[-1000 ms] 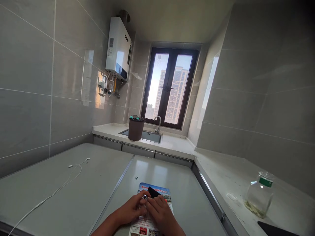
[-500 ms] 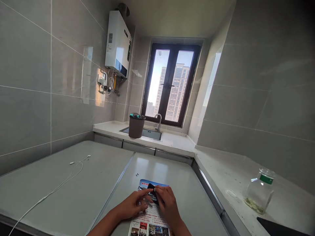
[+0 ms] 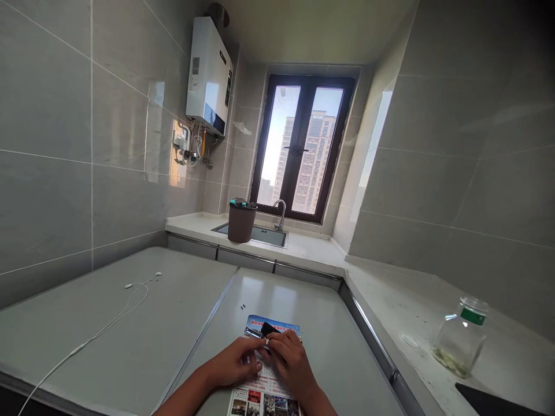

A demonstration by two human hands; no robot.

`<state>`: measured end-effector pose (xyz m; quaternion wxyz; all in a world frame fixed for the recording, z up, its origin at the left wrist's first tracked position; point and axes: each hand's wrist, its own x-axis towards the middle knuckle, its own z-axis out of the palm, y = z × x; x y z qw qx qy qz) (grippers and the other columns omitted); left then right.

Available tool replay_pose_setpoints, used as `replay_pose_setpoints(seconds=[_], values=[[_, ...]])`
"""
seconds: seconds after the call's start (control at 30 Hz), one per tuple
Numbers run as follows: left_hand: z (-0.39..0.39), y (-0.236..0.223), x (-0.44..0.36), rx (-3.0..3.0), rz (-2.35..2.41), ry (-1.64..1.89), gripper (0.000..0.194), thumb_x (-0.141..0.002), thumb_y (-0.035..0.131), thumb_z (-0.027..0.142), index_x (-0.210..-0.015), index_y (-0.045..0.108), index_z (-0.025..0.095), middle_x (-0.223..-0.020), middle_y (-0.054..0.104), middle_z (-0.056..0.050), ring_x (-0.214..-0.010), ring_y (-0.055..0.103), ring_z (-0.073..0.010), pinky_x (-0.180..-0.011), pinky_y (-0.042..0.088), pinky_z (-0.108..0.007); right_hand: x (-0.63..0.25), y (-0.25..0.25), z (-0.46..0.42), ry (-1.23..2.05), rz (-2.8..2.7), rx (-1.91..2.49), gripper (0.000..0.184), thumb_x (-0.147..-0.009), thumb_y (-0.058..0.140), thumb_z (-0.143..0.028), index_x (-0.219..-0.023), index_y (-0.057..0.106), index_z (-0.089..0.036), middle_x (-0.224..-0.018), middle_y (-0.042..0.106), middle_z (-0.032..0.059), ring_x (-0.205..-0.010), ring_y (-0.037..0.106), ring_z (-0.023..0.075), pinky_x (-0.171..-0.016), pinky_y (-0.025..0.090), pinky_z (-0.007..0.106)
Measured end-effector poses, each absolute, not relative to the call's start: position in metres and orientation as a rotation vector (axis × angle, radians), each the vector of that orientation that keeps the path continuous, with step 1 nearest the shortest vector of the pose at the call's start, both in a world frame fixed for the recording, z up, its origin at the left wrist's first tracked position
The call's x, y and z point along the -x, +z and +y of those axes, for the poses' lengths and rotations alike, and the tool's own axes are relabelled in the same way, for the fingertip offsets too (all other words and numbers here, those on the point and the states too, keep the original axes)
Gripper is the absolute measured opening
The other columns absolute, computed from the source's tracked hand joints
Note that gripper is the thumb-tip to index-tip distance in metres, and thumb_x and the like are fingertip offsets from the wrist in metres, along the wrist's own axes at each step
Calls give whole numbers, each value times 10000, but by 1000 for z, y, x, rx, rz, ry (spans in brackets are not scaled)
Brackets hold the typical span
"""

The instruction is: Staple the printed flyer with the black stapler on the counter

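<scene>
A small black object [image 3: 269, 329] with a shiny metal part is between my hands; its kind is hard to make out. My right hand [image 3: 291, 355] has its fingers closed around the near and right side of it. My left hand [image 3: 236, 361] is curled, its index fingertip meeting the object's left side, its thumb lower down. Beneath both hands lies a printed leaflet [image 3: 264, 398] with a blue top, red writing and small photos. Tiny silver bits [image 3: 243, 307] lie on the table just beyond the leaflet.
The pale table [image 3: 173, 312] has a seam down its middle. A white cable [image 3: 108, 323] runs across its left half. A brown bucket [image 3: 241, 224] stands at the sink [image 3: 271, 236]. On the right counter are a glass jar [image 3: 459, 341] and a clear disc [image 3: 410, 341].
The black object has turned, its far end now pointing more to the left. My right fingers have closed further over it, and my left index finger has drawn back from its top.
</scene>
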<state>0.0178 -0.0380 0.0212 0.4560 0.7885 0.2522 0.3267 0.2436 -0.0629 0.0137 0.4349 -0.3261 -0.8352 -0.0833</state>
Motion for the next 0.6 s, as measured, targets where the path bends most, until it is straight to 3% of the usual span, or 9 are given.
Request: replay_pose_setpoints(seconds=[0.13,0.33,0.6], values=[[-38,25,-19,-2039,590,768,301,-846,666,325,-1121,734,224,-1059,735,-49,-831,605,-223,-815,482,-329,-242,14,-64,-235,-2091,815,140,-965,618,-178,-1075,671,-246,-1063,743,57,-894,647,201,-802,537,368],[-37,23,-18,-2107,620,777,363,-819,673,288,-1172,710,212,-1147,723,-53,-959,590,-239,-918,468,-333,-241,11,-62,-245,-2099,799,127,-960,641,-189,-1072,677,-234,-1072,742,59,-900,637,199,-810,524,364],[-35,22,-17,-2154,620,714,403,-836,656,267,-1236,677,218,-1107,722,-27,-864,578,-185,-822,486,-280,-244,10,-61,-264,-2086,785,175,-954,624,-159,-1105,680,-226,-1077,734,71,-909,636,207,-814,535,375]])
